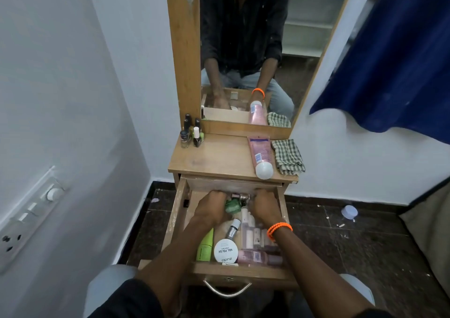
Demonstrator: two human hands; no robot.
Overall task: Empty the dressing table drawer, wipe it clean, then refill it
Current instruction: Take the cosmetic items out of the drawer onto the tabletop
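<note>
The dressing table drawer [175, 220] is pulled out and holds several cosmetics: a lime green tube [205, 245], a white nail-polish tub [226, 250], a silver tube [233, 230] and pink bottles [258, 256]. Both my hands reach to its back. My left hand [210, 209] curls beside a green container [231, 206] and grips it. My right hand [265, 208], with an orange bead bracelet, curls against a metal-capped bottle [241, 197]. The fingertips of both hands are hidden.
On the table top [214, 159] lie a pink tube [260, 157] and a checked cloth [288, 157], with small nail polish bottles [192, 132] at the back left. A mirror [243, 49] stands behind. A blue curtain [389, 61] hangs at right, a switchboard [29, 220] at left.
</note>
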